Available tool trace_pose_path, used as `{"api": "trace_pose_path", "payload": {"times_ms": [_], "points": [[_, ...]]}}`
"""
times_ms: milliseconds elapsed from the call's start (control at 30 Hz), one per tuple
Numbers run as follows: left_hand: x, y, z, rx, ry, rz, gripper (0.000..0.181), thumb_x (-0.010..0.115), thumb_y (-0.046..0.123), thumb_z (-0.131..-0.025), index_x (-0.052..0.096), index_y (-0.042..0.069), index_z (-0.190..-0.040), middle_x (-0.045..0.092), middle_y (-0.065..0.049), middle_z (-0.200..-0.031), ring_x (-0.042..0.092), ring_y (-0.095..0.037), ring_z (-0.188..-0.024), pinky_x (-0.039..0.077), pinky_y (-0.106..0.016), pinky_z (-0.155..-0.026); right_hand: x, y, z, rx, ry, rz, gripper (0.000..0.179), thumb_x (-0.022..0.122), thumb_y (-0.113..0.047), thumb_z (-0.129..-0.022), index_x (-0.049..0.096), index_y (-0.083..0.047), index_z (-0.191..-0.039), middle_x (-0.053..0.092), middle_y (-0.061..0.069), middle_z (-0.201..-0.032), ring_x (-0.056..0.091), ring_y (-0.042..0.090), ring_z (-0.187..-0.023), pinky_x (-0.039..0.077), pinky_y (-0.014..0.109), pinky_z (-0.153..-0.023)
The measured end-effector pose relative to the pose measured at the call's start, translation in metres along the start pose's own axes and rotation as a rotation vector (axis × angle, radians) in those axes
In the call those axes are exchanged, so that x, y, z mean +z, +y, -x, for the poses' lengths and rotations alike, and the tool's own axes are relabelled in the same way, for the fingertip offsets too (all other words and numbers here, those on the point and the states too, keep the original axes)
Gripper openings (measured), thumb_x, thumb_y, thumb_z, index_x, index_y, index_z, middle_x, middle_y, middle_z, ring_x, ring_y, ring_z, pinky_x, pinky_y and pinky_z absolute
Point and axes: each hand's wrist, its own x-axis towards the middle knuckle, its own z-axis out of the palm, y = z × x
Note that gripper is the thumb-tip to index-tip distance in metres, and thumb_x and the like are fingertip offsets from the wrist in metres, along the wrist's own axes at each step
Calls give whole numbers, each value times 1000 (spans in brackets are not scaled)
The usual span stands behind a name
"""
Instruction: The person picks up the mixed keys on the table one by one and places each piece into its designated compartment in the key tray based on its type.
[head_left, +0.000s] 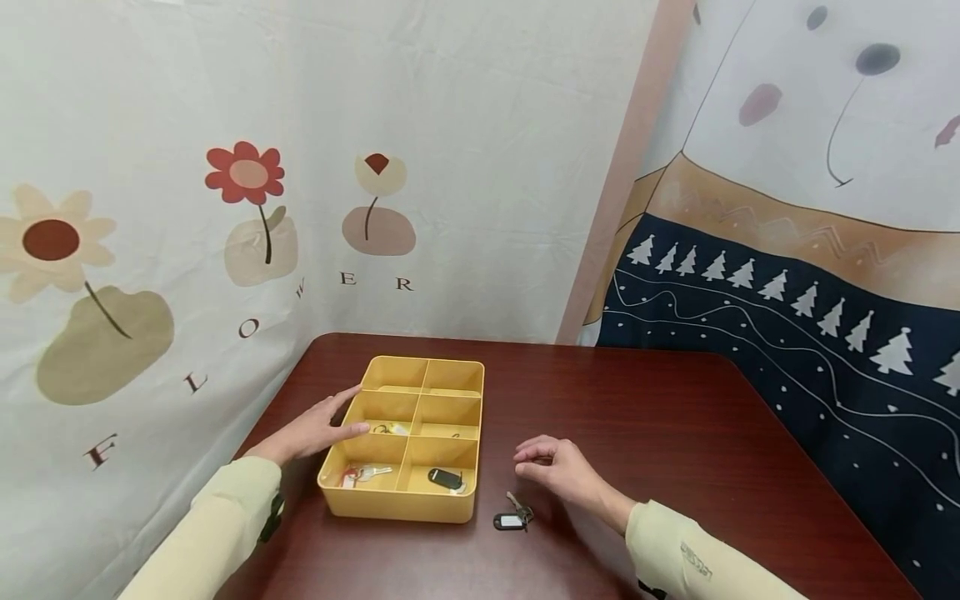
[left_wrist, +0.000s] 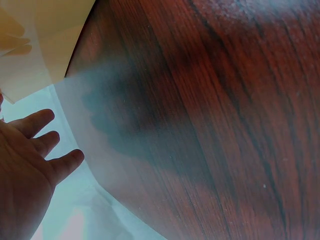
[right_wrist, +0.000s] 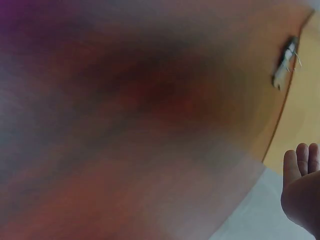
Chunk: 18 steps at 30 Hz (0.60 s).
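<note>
A yellow divided storage box (head_left: 397, 504) stands on the table. My left hand (head_left: 311, 429) is at the box's left side, its fingers extended along the outer wall and its thumb reaching over the rim. Fingers of that hand spread in the left wrist view. My right hand (head_left: 566, 475) hovers to the right of the box, fingers loosely bent and holding nothing. Just below it, a key with a black tag (head_left: 510, 522) lies on the tabletop beside the box; the right wrist view also shows this key (right_wrist: 286, 61).
The front left compartment holds a key with a red tag (head_left: 367, 473); the front right one, a black key tag (head_left: 446, 478). A yellow-tagged key ring (head_left: 396, 429) lies in the middle left compartment. The dark red wooden table (head_left: 622, 400) meets printed curtains (head_left: 480, 167) behind.
</note>
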Motion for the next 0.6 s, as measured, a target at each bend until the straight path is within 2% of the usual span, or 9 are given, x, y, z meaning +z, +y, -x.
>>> {"api": "trace_pose_path", "payload": {"times_ms": [333, 600], "points": [[0, -2, 0, -2, 0, 0, 91, 65, 56, -90, 26, 7, -156, 27, -34, -154, 16, -55, -142, 20, -69, -109, 0, 11, 25, -90, -62, 60, 8, 78, -10, -84, 77, -5, -91, 71, 12, -105, 65, 11, -98, 54, 30, -84], [0, -1, 0, -13, -6, 0, 91, 64, 56, -90, 26, 7, -156, 27, -34, -153, 16, -55, -142, 20, -69, -109, -5, 21, 32, -184, -200, 164, 9, 79, -15, -84, 78, -13, -93, 69, 7, -109, 62, 10, -101, 50, 28, -87]]}}
